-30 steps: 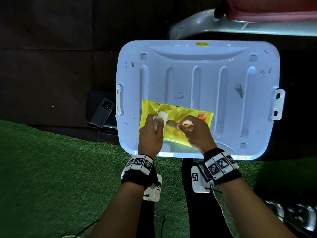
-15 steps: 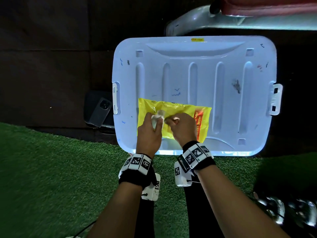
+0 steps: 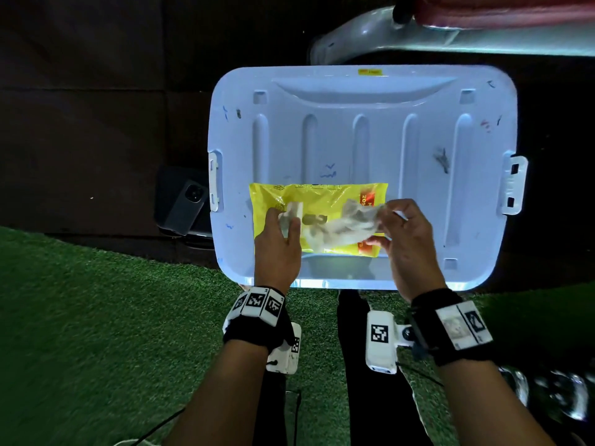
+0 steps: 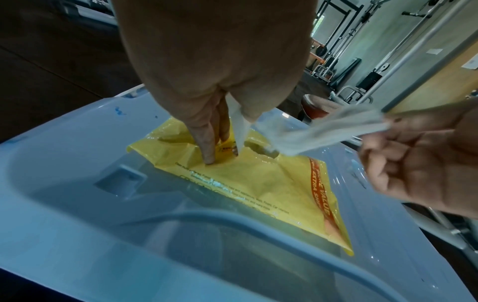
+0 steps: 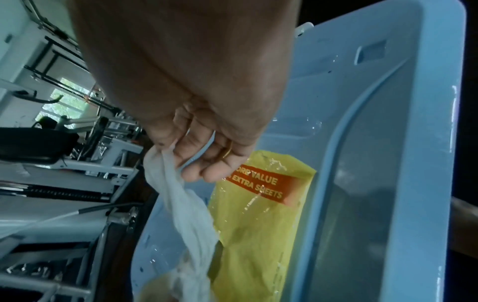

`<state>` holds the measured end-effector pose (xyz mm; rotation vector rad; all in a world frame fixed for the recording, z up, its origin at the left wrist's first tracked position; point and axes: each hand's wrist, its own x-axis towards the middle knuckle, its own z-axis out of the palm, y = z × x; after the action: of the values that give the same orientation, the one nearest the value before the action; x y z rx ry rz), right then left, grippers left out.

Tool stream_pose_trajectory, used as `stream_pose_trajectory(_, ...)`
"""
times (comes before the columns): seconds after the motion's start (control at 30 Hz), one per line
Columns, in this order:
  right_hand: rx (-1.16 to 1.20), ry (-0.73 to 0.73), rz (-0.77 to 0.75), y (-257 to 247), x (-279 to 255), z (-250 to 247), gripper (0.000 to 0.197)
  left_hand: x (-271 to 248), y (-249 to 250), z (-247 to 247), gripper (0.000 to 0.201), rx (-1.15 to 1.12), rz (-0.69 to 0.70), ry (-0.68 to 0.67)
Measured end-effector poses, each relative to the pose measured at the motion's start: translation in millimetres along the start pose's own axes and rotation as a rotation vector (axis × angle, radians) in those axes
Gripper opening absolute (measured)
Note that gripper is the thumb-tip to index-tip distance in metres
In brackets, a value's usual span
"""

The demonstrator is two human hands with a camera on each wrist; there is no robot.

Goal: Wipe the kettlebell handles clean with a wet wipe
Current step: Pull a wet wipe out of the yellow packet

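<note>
A yellow wet-wipe pack (image 3: 322, 197) lies on the near part of a pale blue bin lid (image 3: 354, 130). My left hand (image 3: 285, 225) pinches the pack's white flap (image 4: 240, 126) up, and one finger (image 4: 209, 151) presses the pack (image 4: 258, 183) down. To the right, my right hand (image 3: 383, 217) pinches a white wet wipe (image 3: 344, 225) between thumb and fingers. The wipe (image 4: 323, 130) stretches from the pack's opening to that hand and hangs twisted in the right wrist view (image 5: 186, 208). No kettlebell handle shows clearly.
A dark phone (image 3: 188, 204) lies on a black slab left of the lid. A grey bench frame (image 3: 418, 30) runs behind it. Green turf (image 3: 96, 317) covers the near floor. Shiny dark weights (image 3: 553, 397) sit at the bottom right.
My right hand has moved right and drawn the wipe out of the pack's opening. The left hand stays on the flap and the pack.
</note>
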<state>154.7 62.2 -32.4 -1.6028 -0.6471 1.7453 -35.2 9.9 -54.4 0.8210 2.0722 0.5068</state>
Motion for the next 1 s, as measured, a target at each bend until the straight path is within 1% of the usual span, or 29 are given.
stream_pose_trajectory(0.07, 0.064, 0.050, -0.082, -4.4, -4.3, -8.7, 0.017, -0.7, 1.3, 1.7, 0.023, -0.011, 0.006, 0.005)
stream_pose_trajectory(0.1, 0.055, 0.084, -0.114, -5.9, -5.5, -11.6, 0.018, -0.7, 2.4, 2.8, 0.022, -0.017, 0.008, 0.007)
stream_pose_trajectory(0.17, -0.061, 0.151, -0.172, -5.6, -5.3, -13.1, 0.015, -0.8, 5.0, 5.7, 0.021, -0.002, 0.031, 0.008)
stream_pose_trajectory(0.23, -0.189, 0.179, -0.214, 1.0, -0.9, -9.8, 0.015, -2.1, 7.8, 9.6, 0.021, 0.050, 0.079, 0.015)
stream_pose_trajectory(0.27, -0.241, 0.187, -0.211, 6.1, 3.2, -6.9, 0.015, -3.4, 9.2, 11.7, 0.021, 0.075, 0.103, 0.021)
stream_pose_trajectory(0.33, -0.307, 0.211, -0.156, 14.9, 11.7, 0.5, 0.011, -5.6, 10.8, 15.2, 0.023, 0.102, 0.138, 0.034)
stream_pose_trajectory(0.37, -0.331, 0.212, -0.153, 18.0, 15.1, 3.6, 0.009, -6.2, 11.2, 16.3, 0.024, 0.109, 0.146, 0.034)
stream_pose_trajectory(0.4, -0.385, 0.196, -0.192, 21.2, 17.5, 4.0, 0.009, -5.8, 11.3, 16.9, 0.027, 0.117, 0.156, 0.026)
stream_pose_trajectory(0.43, -0.505, 0.155, -0.265, 23.7, 19.1, 2.8, 0.012, -5.1, 10.6, 17.4, 0.030, 0.135, 0.174, 0.009)
stream_pose_trajectory(0.47, -0.673, 0.095, -0.350, 26.3, 20.5, 0.5, 0.021, -3.9, 9.1, 17.9, 0.033, 0.167, 0.201, -0.021)
stream_pose_trajectory(0.53, -1.039, -0.058, -0.477, 31.1, 20.6, -7.1, 0.049, -1.9, 5.4, 18.9, 0.042, 0.282, 0.255, -0.104)
stream_pose_trajectory(0.57, -1.143, -0.105, -0.508, 30.7, 19.9, -10.2, 0.062, -1.7, 3.7, 19.4, 0.047, 0.352, 0.267, -0.137)
stream_pose_trajectory(0.6, -1.194, -0.130, -0.538, 29.4, 19.3, -13.2, 0.072, -1.7, 1.8, 20.1, 0.050, 0.415, 0.275, -0.158)
stream_pose_trajectory(0.63, -1.230, -0.148, -0.586, 28.5, 19.4, -16.9, 0.079, -1.5, -0.4, 20.8, 0.053, 0.464, 0.289, -0.168)
stream_pose_trajectory(0.7, -1.339, -0.222, -0.661, 28.0, 20.0, -23.6, 0.085, 0.2, -4.1, 22.2, 0.055, 0.528, 0.324, -0.171)
stream_pose_trajectory(0.77, -1.468, -0.322, -0.671, 30.6, 23.4, -29.9, 0.085, 2.9, -7.3, 23.0, 0.056, 0.585, 0.353, -0.179)
stream_pose_trajectory(0.83, -1.540, -0.338, -0.674, 32.9, 31.0, -34.5, 0.074, 3.9, -11.5, 23.9, 0.062, 0.655, 0.379, -0.204)
stream_pose_trajectory(0.93, -1.471, -0.310, -0.735, 32.0, 42.8, -39.2, 0.049, 2.8, -14.5, 25.6, 0.071, 0.731, 0.368, -0.256)
stream_pose_trajectory(1.0, -1.400, -0.265, -0.747, 31.7, 46.7, -43.3, 0.035, 2.3, -14.1, 27.2, 0.075, 0.760, 0.360, -0.269)
